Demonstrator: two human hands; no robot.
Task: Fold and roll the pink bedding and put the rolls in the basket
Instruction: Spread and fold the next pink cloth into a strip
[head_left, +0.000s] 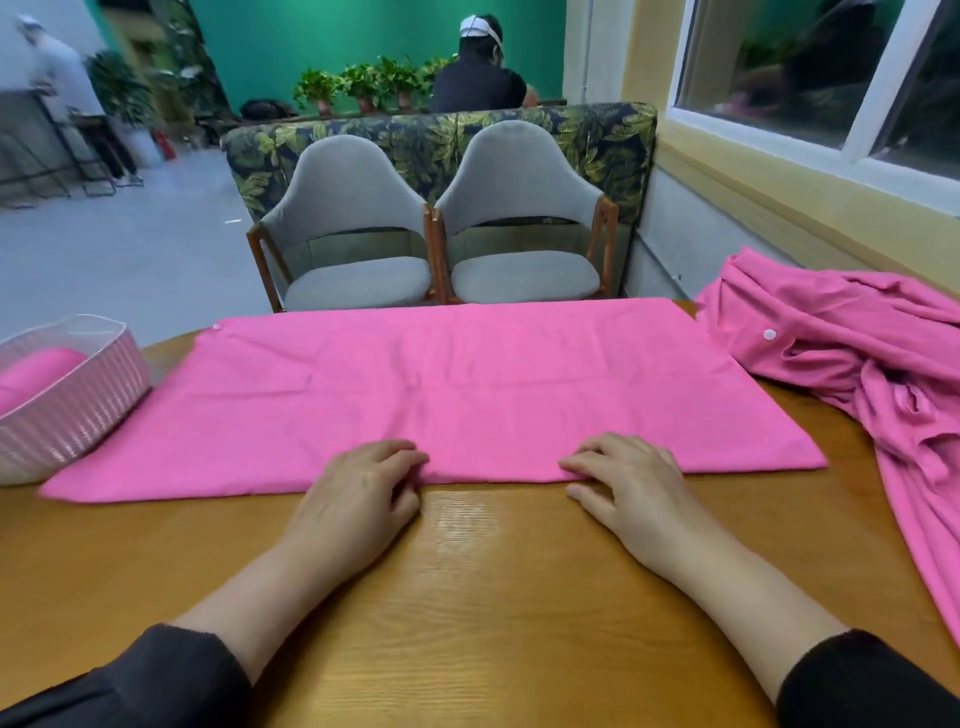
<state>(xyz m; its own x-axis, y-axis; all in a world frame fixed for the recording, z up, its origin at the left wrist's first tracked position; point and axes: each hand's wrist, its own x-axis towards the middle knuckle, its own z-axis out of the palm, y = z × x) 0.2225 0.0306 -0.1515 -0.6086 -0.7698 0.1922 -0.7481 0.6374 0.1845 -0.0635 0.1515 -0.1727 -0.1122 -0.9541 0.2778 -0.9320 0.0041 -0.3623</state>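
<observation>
Currently, the left hand (358, 486) and right hand (631, 480) pinch the near edge of the flat pink pillowcase (431, 389) with curled fingers. Left of the grip, one roll (36, 371) already lies in the basket (78, 415); right of it, crumpled bedding (857, 353) remains unfolded.

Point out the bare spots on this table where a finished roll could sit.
Bare wooden table lies between the flat pink sheet's near edge and the person, around both forearms. A small wedge shows between that sheet and the crumpled pink pile. Crowded: basket at left, pile at right.
</observation>
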